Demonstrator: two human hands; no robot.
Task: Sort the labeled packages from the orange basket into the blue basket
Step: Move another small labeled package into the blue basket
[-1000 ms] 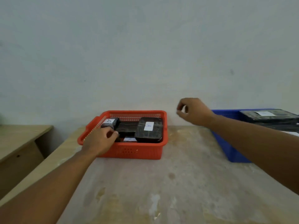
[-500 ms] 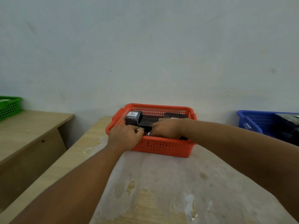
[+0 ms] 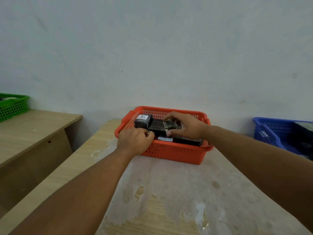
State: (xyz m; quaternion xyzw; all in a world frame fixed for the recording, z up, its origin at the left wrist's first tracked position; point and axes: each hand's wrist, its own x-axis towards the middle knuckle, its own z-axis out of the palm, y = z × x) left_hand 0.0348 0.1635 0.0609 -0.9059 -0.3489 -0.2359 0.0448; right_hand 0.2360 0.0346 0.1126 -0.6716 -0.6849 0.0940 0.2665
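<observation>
The orange basket [image 3: 171, 153] stands on the table ahead of me and holds several black wrapped packages. One package [image 3: 143, 121] with a white label marked "A" leans at its back left. My right hand [image 3: 185, 128] is shut on a small black package [image 3: 171, 125], lifted a little above the others. My left hand [image 3: 134, 141] rests curled over the basket's near left rim, fingers closed on that rim. Another white label [image 3: 165, 139] shows low in the basket between my hands. The blue basket [image 3: 269, 134] sits at the far right with dark packages inside.
A green basket [image 3: 12, 106] stands on a lower wooden desk [image 3: 33, 126] to the left. A gap separates that desk from my table [image 3: 169, 192], whose top is worn and patchy. A plain wall runs close behind the baskets.
My right hand came from mid-air into the orange basket, closed on a small black package and raised it slightly. My left hand stayed on the rim. The view swung left.
</observation>
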